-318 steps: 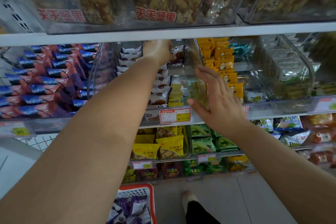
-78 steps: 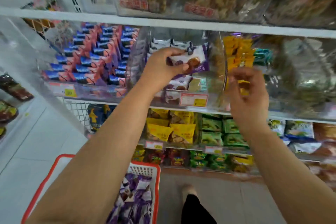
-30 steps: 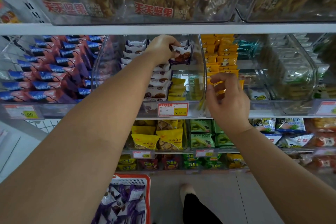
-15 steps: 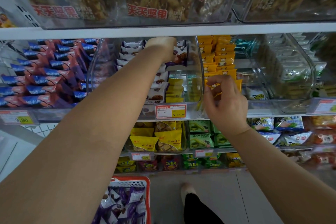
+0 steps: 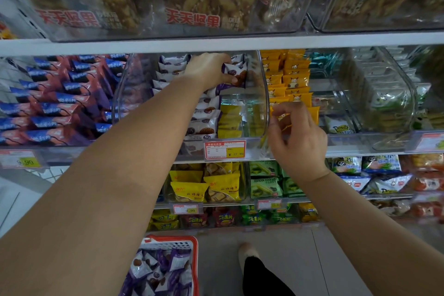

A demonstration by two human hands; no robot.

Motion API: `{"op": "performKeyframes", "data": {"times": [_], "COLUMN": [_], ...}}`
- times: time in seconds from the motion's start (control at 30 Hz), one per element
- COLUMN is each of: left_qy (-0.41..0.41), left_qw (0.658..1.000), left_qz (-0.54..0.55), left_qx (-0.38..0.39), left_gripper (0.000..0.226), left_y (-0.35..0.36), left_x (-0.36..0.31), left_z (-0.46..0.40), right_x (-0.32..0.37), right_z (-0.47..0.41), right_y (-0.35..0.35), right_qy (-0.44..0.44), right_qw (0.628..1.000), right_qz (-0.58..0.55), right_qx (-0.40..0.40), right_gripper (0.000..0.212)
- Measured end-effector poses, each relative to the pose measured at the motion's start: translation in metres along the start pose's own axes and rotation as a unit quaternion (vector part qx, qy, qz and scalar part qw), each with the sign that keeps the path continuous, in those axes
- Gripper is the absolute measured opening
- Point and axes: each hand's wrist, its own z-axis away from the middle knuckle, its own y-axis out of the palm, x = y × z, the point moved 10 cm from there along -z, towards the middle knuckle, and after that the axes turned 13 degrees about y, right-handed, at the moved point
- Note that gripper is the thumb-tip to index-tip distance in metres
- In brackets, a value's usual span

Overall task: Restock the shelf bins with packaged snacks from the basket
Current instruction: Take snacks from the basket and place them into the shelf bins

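A purple-and-white snack packet (image 5: 236,74) sits high at the back of the clear shelf bin (image 5: 260,103), pinched in the grip of the left hand (image 5: 211,70), whose fingers curl round its left edge. It lies against the row of like packets (image 5: 204,113) that runs down the bin's left side toward the front; beside that row stands a short stack of yellow packets (image 5: 230,120). The right hand (image 5: 298,137) hovers in front of the bin's right wall, its grip loose, fingers half curled and holding nothing. A red-and-yellow price tag (image 5: 225,149) hangs on the shelf edge below the bin. Left of the bin lie blue-and-red packets (image 5: 60,101); right of it, orange packets (image 5: 290,77). On the floor below stands the red basket (image 5: 194,257), with more purple-and-white packets (image 5: 158,271) piled in it. A foot (image 5: 247,251) shows just beside the basket.
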Motion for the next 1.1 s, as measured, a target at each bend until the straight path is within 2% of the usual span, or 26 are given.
{"op": "performKeyframes", "data": {"times": [0.37, 0.53, 0.67, 0.77, 0.9, 1.0, 1.1], "left_qy": [0.006, -0.032, -0.046, -0.057, -0.096, -0.087, -0.045], "left_qw": [0.999, 0.999, 0.996, 0.992, 0.993, 0.994, 0.995], "left_qz": [-0.049, 0.008, -0.046, -0.104, -0.071, -0.058, -0.091], "left_qx": [0.001, 0.040, 0.066, 0.041, 0.020, 0.014, -0.007], "left_gripper": [0.060, 0.053, 0.045, 0.041, 0.065, 0.054, 0.048], "left_y": [-0.002, 0.008, 0.011, 0.008, 0.004, 0.004, 0.003], "left_x": [-0.004, -0.001, -0.003, -0.006, 0.002, 0.000, -0.009], "left_z": [0.000, -0.002, 0.001, 0.001, 0.003, 0.004, 0.003], "right_x": [0.001, 0.003, 0.003, 0.001, 0.002, 0.003, 0.002], "right_z": [0.000, 0.001, 0.001, 0.001, 0.002, 0.001, 0.001], "right_y": [-0.001, -0.001, -0.001, 0.000, 0.001, 0.001, 0.001], "right_qy": [-0.008, -0.011, -0.012, -0.010, -0.012, -0.012, -0.009], "right_qw": [1.000, 1.000, 1.000, 1.000, 1.000, 1.000, 1.000], "right_qz": [0.000, 0.000, 0.001, 0.004, 0.004, 0.001, -0.003], "right_qx": [-0.009, -0.010, -0.006, 0.001, 0.001, -0.002, -0.003], "right_gripper": [0.012, 0.014, 0.014, 0.014, 0.013, 0.014, 0.014]}}
